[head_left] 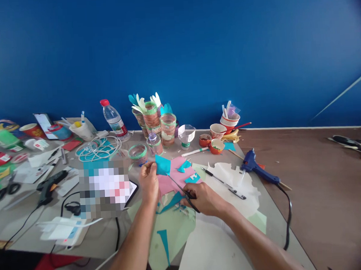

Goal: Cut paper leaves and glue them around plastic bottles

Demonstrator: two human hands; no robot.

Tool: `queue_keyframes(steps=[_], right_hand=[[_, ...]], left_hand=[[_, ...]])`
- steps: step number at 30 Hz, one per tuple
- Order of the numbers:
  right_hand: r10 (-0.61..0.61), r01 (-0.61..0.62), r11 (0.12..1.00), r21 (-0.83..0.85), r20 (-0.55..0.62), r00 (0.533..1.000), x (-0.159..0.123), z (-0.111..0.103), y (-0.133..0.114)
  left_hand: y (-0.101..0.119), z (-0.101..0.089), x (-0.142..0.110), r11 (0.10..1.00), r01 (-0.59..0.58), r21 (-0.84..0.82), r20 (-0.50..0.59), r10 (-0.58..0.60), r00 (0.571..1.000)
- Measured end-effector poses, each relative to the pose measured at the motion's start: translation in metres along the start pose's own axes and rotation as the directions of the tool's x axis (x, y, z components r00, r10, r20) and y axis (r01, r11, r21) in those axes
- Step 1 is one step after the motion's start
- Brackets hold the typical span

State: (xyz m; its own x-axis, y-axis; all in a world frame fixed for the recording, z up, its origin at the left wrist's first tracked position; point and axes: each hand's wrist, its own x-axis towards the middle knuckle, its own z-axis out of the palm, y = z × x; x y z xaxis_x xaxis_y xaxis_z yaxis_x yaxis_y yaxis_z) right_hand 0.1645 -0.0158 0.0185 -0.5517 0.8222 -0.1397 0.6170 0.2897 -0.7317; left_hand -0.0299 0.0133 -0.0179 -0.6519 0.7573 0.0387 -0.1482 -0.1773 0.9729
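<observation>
My left hand (pixel 149 179) pinches a small piece of blue paper (pixel 163 165) by its left edge, above the table. In my right hand (pixel 202 196) is a pair of scissors (pixel 188 193), fingers in the handles. The blades point up and left, with the tip close to the lower edge of the blue paper; whether they touch it I cannot tell. Under both hands lie pink paper (pixel 176 173) and light green paper (pixel 173 228). Blue offcuts are scattered on these sheets, among them a long narrow strip (pixel 164 244) near the front.
A blue glue gun (pixel 257 167) lies at the table's right edge, its cord hanging down. Behind the papers stand decorated jars (pixel 168 129) and a water bottle (pixel 114 120). A black glue gun (pixel 51 186), a power strip (pixel 73 233) and cables occupy the left. White paper (pixel 237 180) holds a pen (pixel 215 175).
</observation>
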Motion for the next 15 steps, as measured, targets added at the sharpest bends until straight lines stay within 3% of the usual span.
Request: queue_keyframes(steps=[9,15], right_hand=[[-0.01,0.01,0.999,0.051,-0.004,1.0,0.0004,0.0012,0.0029],[-0.008,0.007,0.998,0.065,0.005,1.0,0.0001,0.001,0.0029]], left_hand=[[0.0015,0.0003,-0.0001,1.0,0.004,0.024,0.001,-0.004,1.0],[-0.0014,-0.0037,0.0003,0.982,-0.096,0.162,0.015,0.095,0.995]])
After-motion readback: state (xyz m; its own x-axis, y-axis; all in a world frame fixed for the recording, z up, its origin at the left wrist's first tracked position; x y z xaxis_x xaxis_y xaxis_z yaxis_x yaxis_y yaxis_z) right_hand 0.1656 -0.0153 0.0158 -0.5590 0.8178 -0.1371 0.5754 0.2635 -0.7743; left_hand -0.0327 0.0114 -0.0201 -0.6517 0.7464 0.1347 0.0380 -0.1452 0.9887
